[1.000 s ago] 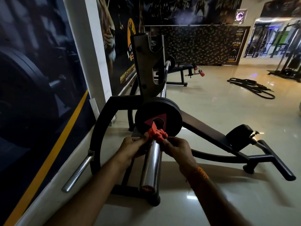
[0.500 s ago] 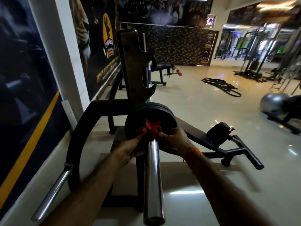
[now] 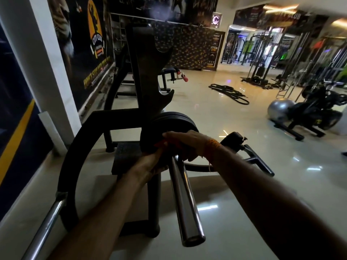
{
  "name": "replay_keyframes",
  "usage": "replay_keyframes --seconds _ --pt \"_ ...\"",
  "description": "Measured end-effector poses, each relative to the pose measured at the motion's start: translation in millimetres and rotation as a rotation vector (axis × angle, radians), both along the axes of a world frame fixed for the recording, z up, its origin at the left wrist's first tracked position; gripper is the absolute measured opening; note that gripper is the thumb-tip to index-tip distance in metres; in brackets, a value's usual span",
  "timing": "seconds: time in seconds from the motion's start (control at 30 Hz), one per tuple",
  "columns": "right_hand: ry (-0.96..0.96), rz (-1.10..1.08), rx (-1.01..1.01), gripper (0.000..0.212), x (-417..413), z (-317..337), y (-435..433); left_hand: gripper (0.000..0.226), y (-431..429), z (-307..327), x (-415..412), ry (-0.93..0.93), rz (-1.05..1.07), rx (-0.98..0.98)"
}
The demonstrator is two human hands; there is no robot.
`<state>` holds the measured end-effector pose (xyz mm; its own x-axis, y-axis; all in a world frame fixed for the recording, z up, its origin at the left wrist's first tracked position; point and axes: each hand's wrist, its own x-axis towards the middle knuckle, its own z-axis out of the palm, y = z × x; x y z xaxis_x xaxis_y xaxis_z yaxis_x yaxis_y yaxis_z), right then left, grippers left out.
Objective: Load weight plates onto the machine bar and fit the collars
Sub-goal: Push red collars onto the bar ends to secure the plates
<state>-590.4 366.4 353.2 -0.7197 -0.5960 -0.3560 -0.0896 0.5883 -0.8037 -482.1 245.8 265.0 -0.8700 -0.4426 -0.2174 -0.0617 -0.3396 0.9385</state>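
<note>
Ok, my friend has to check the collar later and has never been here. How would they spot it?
Find the black bench machine by the mural wall, then its chrome bar pointing at the camera. Where the bar meets the black weight plates, both hands, left hand and right hand, cover the collar. It is the only red-orange piece there.
</note>
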Motion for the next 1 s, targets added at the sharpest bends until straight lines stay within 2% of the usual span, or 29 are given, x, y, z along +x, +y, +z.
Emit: replay_keyframes --seconds 0.1,0.27,0.33,0.47,0.57,0.83,1.0 --pt "-0.044 -0.040 -0.047 0.062 0 2 5 0.060 -2 0 0 0.007 -0.017 0.013" --pt "-0.193 -0.106 -0.200 0.060 -12 -4 28 0.035 1 5 -2 -0.021 -0.006 0.058" --pt "-0.286 -0.126 -0.279 0.065 -16 -14 36 0.038 2 5 -5 -0.027 -0.005 0.062" --pt "-0.574 -0.093 -0.421 0.039 -19 -24 42 0.047 1 2 -6 -0.023 0.005 0.051" --pt "-0.688 -0.180 -0.550 0.032 -14 -36 44 0.053 1 4 -7 -0.037 0.023 0.061" --pt "-0.612 -0.340 -0.550 0.048 -14 -59 37 0.062 1 0 -13 -0.065 0.045 0.082" --pt "-0.626 -0.356 -0.531 0.026 -5 -51 37 0.062 2 -1 -11 -0.069 0.061 0.067"
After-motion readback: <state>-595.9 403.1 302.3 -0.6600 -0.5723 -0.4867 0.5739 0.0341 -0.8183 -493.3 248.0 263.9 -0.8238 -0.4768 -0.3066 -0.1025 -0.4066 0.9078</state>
